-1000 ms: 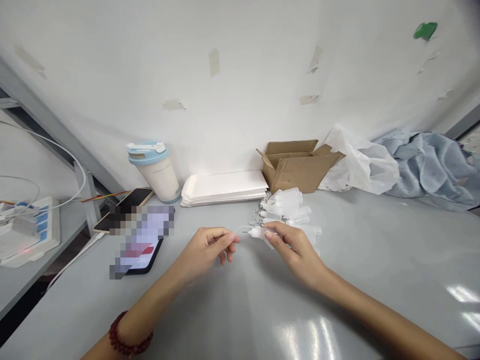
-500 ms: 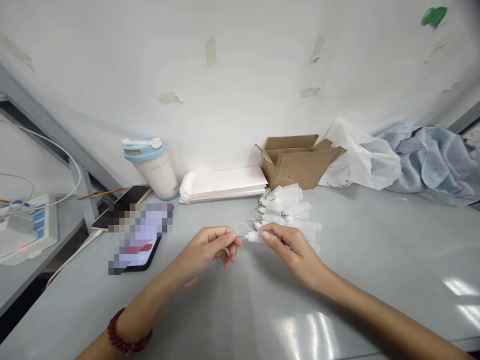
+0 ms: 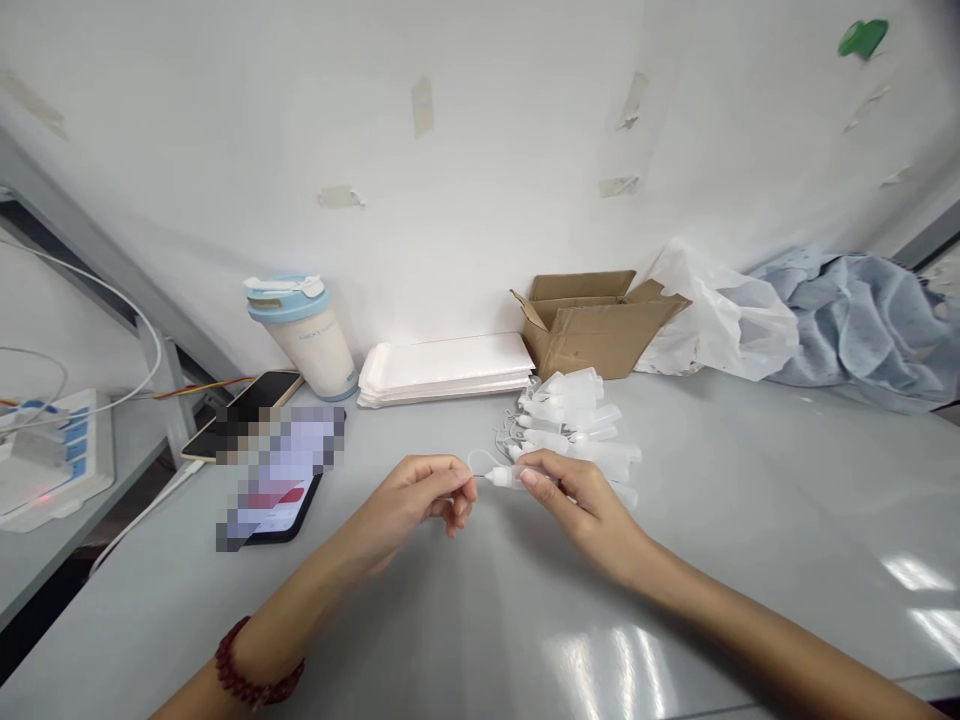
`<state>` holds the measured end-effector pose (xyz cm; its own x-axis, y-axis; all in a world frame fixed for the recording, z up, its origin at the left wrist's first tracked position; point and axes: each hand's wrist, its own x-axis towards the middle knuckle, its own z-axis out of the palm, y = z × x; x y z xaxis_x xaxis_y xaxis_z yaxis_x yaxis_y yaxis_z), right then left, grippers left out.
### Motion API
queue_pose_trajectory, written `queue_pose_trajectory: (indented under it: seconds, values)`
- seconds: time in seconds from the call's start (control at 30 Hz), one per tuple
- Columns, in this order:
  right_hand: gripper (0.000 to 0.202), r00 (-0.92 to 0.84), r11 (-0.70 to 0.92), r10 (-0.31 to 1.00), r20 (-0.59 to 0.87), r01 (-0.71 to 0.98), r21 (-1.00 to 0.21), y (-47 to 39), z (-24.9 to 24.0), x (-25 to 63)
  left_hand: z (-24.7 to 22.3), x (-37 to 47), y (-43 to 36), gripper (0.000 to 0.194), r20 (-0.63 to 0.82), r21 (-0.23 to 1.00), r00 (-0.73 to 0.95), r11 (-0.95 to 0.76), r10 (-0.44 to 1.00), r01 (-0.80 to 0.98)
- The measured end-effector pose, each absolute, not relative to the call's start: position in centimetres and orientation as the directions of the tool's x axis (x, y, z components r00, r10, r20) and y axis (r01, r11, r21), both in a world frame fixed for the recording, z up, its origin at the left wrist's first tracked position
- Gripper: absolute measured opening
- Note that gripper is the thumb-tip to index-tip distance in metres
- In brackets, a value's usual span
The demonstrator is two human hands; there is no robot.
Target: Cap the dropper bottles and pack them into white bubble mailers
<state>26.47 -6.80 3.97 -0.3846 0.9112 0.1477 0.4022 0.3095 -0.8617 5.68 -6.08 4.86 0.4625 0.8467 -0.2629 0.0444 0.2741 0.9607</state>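
Note:
A small translucent needle-tip squeeze bottle [image 3: 501, 477] lies almost level between my hands. My right hand [image 3: 581, 495] grips its body between thumb and fingers, covering most of it. From its white nozzle a thin metal needle points left to my left hand [image 3: 439, 490], whose thumb and forefinger are pinched at the needle's tip. A thin white strap [image 3: 480, 454] loops from the bottle's neck into that pinch; its end is hidden by my fingertips. Just behind my right hand lies a pile of similar bottles [image 3: 574, 395], their straps and needles toward the left.
Along the wall stand a blue-lidded cup [image 3: 311, 340], stacked white flat boxes [image 3: 450, 360], an open cardboard box [image 3: 600, 335], a white plastic bag [image 3: 720, 320] and blue cloth [image 3: 862, 320]. Two phones, one with a blurred screen [image 3: 285, 480], lie left. A power strip [image 3: 67, 450] sits far left.
Both hands and the bottle have shifted very slightly left. The grips look the same, and the needle still points at the left fingertips.

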Motion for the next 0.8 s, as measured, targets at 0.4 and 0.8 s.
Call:
queue_pose_trajectory:
  seconds: [0.4,0.8]
  values:
    - [0.029,-0.462,0.434,0.864,0.203,0.476,-0.764,-7.1,3.7,26.5,4.5,5.6,-6.0,0.028,-0.207,0.976,0.501,0.14,0.84,0.169]
    - [0.025,-0.452,0.456,0.861,0.235,0.477,-0.751,-7.2,3.0,26.1,4.7,5.5,-5.8,0.029,-0.135,0.95,0.487,-0.028,0.863,0.312]
